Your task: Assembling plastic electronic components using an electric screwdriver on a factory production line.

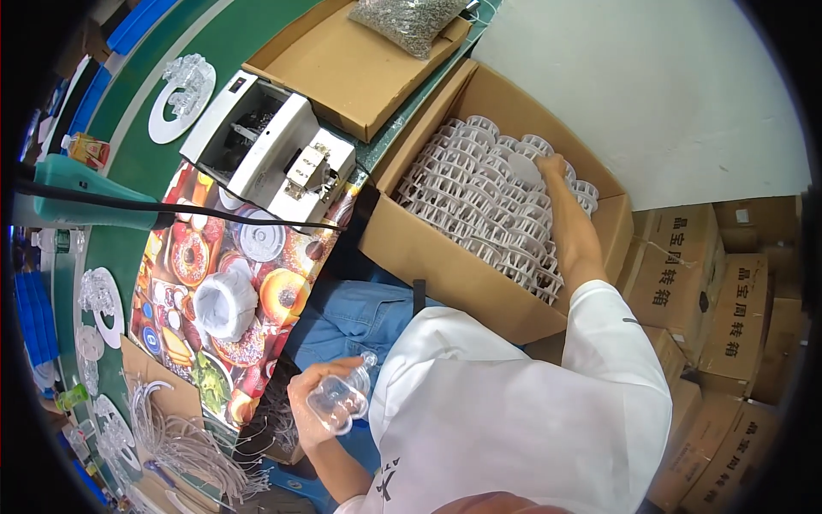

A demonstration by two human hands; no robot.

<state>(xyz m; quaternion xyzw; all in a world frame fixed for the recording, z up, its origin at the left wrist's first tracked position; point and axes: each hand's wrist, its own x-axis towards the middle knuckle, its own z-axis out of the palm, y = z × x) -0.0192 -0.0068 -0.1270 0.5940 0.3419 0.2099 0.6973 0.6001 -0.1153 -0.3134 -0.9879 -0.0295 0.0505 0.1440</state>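
My left hand [315, 403] is closed around a clear plastic part [341, 401] with rounded lobes and a narrow knobbed end, held low beside my body. Stretched out to the right, my right hand [553, 168] is inside a large open carton [462, 291], its fingers closed at the edge of a pale, flat-faced plastic disc [524, 169]. Beneath that disc, rows of white round plastic parts [484, 201] like small spools fill the carton. The fingertips of my right hand are partly hidden.
A white and grey machine [272, 154] stands on the green table, with a black cable [240, 216] passing across. Near it are a white lined bowl [224, 306], a shallow cardboard tray [334, 64], a bag of small parts [409, 21] and a cable bundle [184, 437]. Stacked cartons [676, 265] stand at right.
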